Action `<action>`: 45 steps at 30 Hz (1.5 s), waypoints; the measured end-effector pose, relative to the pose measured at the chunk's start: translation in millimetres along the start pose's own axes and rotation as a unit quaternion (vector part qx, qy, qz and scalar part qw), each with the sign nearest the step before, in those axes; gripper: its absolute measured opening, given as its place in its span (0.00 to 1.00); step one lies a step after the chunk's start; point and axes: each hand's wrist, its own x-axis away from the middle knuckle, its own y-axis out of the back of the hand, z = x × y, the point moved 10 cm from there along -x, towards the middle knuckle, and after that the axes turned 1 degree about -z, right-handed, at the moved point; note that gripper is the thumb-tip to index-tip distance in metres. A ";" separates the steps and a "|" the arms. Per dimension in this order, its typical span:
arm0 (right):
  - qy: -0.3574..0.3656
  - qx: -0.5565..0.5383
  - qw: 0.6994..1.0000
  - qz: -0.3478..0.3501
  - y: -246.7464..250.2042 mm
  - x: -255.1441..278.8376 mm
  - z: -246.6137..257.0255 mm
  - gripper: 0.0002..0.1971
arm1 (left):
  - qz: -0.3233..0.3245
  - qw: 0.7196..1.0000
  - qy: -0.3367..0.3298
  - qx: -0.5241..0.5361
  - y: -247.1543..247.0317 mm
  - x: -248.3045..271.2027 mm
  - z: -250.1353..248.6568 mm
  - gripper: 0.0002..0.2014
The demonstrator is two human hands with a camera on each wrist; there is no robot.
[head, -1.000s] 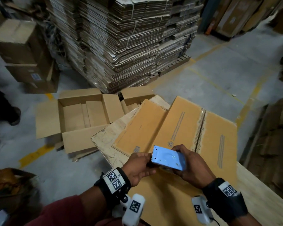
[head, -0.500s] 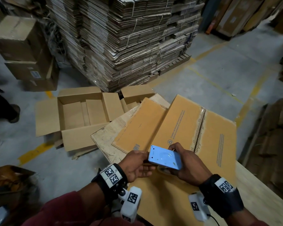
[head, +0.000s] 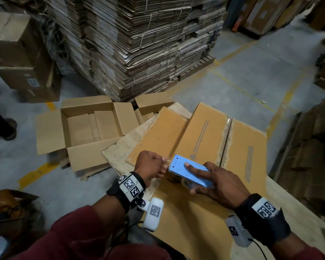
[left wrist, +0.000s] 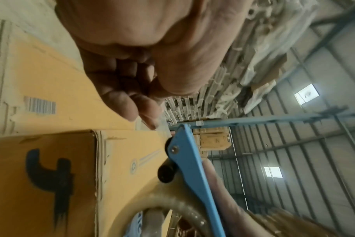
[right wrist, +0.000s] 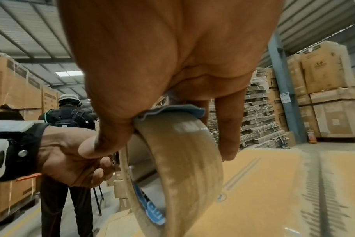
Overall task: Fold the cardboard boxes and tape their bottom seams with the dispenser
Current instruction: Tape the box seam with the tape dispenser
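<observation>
1. Warehouse floor; a flattened cardboard box (head: 204, 139) lies on the worktop (head: 293, 212), beneath both grips.
2. Right hand (head: 219, 186), clamped round the blue dispenser (head: 188, 170), has lowered toward the box.
3. Left hand (head: 150, 166) now pinches the tape end at the dispenser's mouth, so taping looks imminent.

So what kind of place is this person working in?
Most likely a warehouse or packing floor. A tall stack of flattened cartons sits on a pallet, yellow lines mark the concrete floor, and the right wrist view shows big stacked boxes under a metal roof.

A flattened cardboard box (head: 204, 139) lies on the plywood table (head: 118, 152).
</observation>
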 end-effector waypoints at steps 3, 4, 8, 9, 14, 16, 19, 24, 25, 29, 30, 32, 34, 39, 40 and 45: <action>-0.004 0.034 0.999 0.008 -0.6 5.9 -6.2 0.37 | 0.004 0.999 -0.002 -0.032 -7.4 -1.2 -0.7 0.10; -0.009 0.043 0.999 0.009 -0.5 8.1 -9.2 0.37 | 0.002 1.000 -0.002 -0.030 -8.0 -3.9 1.5 0.09; -0.014 0.069 0.998 -0.008 -5.3 16.4 -11.8 0.37 | -0.016 0.999 0.008 -0.045 -11.7 3.1 7.0 0.08; -0.018 0.064 0.998 -0.015 -4.9 15.4 -9.8 0.35 | -0.013 0.999 0.009 -0.034 -14.7 0.5 11.3 0.07; -0.038 0.055 0.997 -0.034 -4.1 59.5 -86.5 0.28 | -0.196 0.946 0.049 -0.253 129.0 -47.2 -0.2 0.16; -0.087 0.027 0.994 -0.058 10.8 101.2 -146.2 0.27 | -0.215 0.969 0.056 -0.105 186.7 -72.0 0.3 0.18; -0.097 -0.084 0.988 -0.088 33.7 118.2 -169.9 0.28 | -0.116 0.993 -0.010 0.031 145.5 -53.1 -17.5 0.09; -0.003 -0.217 0.959 -0.183 56.5 72.7 -120.9 0.27 | 0.117 0.993 0.010 0.002 -38.6 -14.6 -12.6 0.17; 0.008 -0.221 0.957 -0.185 54.8 67.1 -113.4 0.27 | 0.144 0.989 0.025 0.008 -58.3 -7.2 -8.8 0.21; 0.033 -0.254 0.947 -0.194 50.2 53.4 -88.9 0.28 | 0.255 0.957 0.128 0.046 -112.2 20.2 7.3 0.37; 0.038 -0.257 0.946 -0.191 47.6 50.7 -85.4 0.28 | 0.277 0.948 0.146 0.058 -119.1 25.8 9.8 0.40; 0.041 -0.243 0.951 -0.186 43.5 46.0 -81.5 0.26 | 0.297 0.938 0.160 0.076 -124.5 30.3 12.9 0.40; 0.046 -0.233 0.954 -0.181 39.6 42.5 -78.4 0.28 | 0.282 0.943 0.151 0.094 -122.3 31.1 14.0 0.29; 0.054 -0.227 0.955 -0.181 38.7 38.8 -69.6 0.29 | 0.198 0.946 0.189 0.172 -108.1 27.9 35.2 0.05; 0.054 -0.230 0.955 -0.182 40.2 38.4 -67.9 0.29 | 0.195 0.942 0.196 0.189 -106.8 28.5 37.8 0.04; 0.071 -0.251 0.947 -0.186 47.7 36.3 -59.2 0.34 | 0.232 0.922 0.209 0.228 -108.0 32.7 36.9 0.17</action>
